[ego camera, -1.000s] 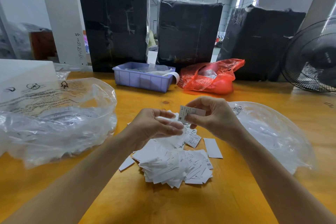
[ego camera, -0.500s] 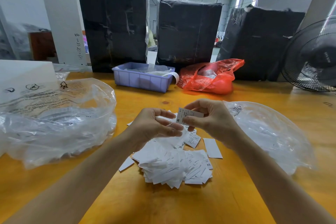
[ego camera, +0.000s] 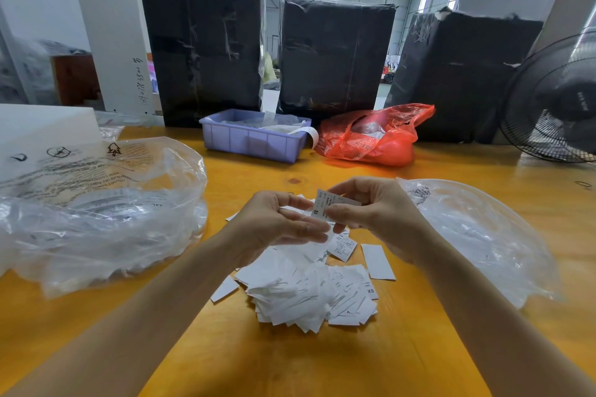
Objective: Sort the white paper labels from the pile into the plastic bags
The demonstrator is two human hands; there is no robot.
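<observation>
— What's changed in the last second?

— Very little. My right hand (ego camera: 371, 213) has eased the label (ego camera: 325, 207) down a touch and tipped it toward me; the pile (ego camera: 309, 290) on the table (ego camera: 290, 358) lies as it did. I take that to mean I'm still reading, not yet dropping. The label shows an "M".

— So nothing has gone into a bag this moment?

— No. The clear bag on my left (ego camera: 96, 213) and the clear bag on my right (ego camera: 477, 235) both lie open-mouthed either side of the pile, each with some labels already inside. This one is held above the pile, between the two bags, touching neither.

— How are your hands set?

— Right hand pinches the label by its right part, thumb in front, fingers curled behind, wrist bent inward. Left hand (ego camera: 274, 222) hovers just beside it, palm turned up and fingers half curled; it seems to have a few labels against its fingertips, but I cannot tell for sure.

— Next?

— Probably carry the M to whichever bag takes that size.
</observation>
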